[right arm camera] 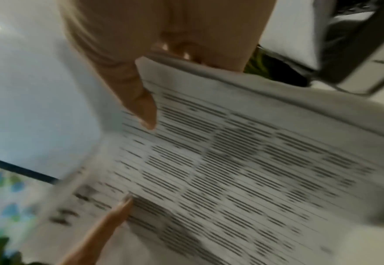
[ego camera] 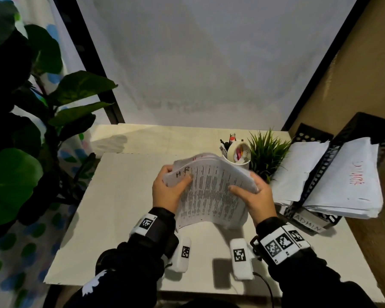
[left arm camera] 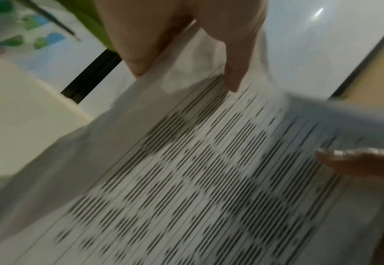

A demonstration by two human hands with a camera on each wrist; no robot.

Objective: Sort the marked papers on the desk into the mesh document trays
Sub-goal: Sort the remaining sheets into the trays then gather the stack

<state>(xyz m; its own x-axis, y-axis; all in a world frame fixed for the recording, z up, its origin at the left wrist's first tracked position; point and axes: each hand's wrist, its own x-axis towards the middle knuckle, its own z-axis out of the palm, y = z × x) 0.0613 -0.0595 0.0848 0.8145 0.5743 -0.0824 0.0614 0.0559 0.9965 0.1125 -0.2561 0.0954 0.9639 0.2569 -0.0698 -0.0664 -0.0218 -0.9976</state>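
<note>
A stack of printed papers [ego camera: 211, 192] is held bent above the desk's middle, its top sheet marked "HR" in black at the left corner. My left hand [ego camera: 168, 185] grips the stack's left edge, thumb on top beside the mark. My right hand [ego camera: 252, 192] grips the right edge, thumb pressed on the print. Both wrist views show the lined sheet, the papers [left arm camera: 198, 170] under the left thumb and the papers [right arm camera: 232, 170] pinched by the right thumb. Two black mesh trays [ego camera: 325, 165] stand at the right, each holding white sheets; the front carries an "ADMIN" label [ego camera: 309, 223].
A white cup [ego camera: 240, 154] with pens and a roll of tape stands behind the stack, next to a small green plant [ego camera: 267, 152]. A large leafy plant [ego camera: 27, 121] fills the left side. The cream desk [ego camera: 125, 210] ends at a wall behind.
</note>
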